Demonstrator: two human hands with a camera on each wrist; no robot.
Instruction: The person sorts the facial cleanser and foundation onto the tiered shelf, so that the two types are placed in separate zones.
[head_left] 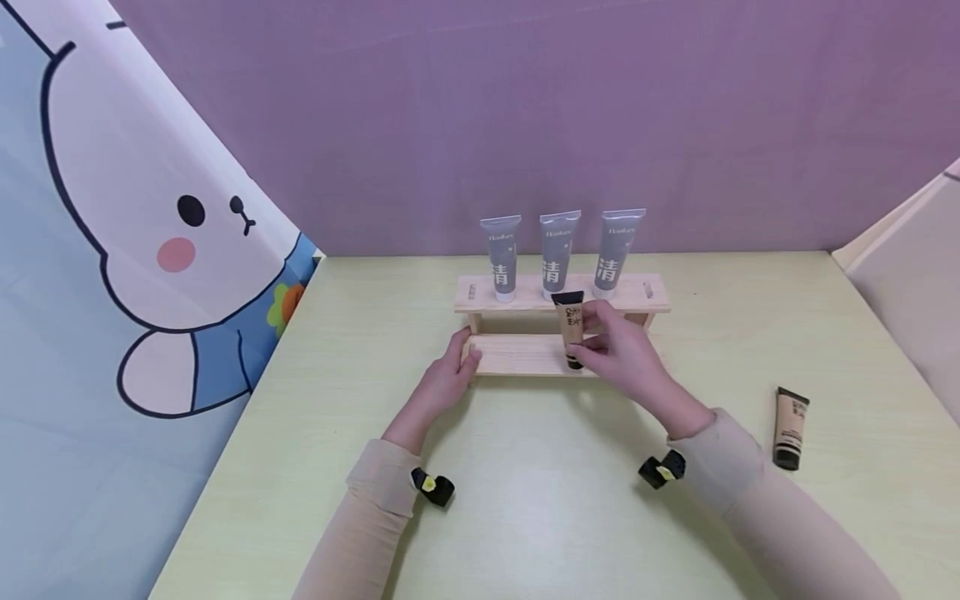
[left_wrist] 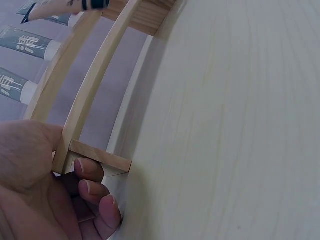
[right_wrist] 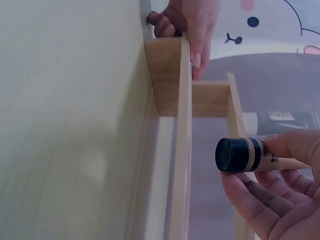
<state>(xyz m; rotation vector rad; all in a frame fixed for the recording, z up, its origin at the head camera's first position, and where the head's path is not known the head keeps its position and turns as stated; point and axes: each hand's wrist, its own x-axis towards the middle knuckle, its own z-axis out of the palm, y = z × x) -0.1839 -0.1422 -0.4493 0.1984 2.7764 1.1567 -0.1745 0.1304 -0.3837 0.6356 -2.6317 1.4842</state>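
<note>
A two-tier wooden rack [head_left: 525, 354] stands mid-table, and three grey tubes [head_left: 555, 252] stand cap-down in its upper shelf. My right hand [head_left: 618, 346] pinches a beige tube with a black cap [head_left: 571, 329], held cap-down just over the lower shelf. In the right wrist view the beige tube's cap [right_wrist: 231, 155] hovers beside the wooden rail [right_wrist: 181, 150]. My left hand [head_left: 450, 375] grips the rack's left end; in the left wrist view its fingers [left_wrist: 95, 192] curl under the end block [left_wrist: 100, 160]. A second beige tube [head_left: 790, 427] lies on the table at the right.
The pale wooden table [head_left: 540, 517] runs to a purple wall [head_left: 525, 108] behind the rack. A cartoon rabbit curtain [head_left: 150, 250] hangs along the left edge. A beige panel [head_left: 915, 275] stands at the right edge.
</note>
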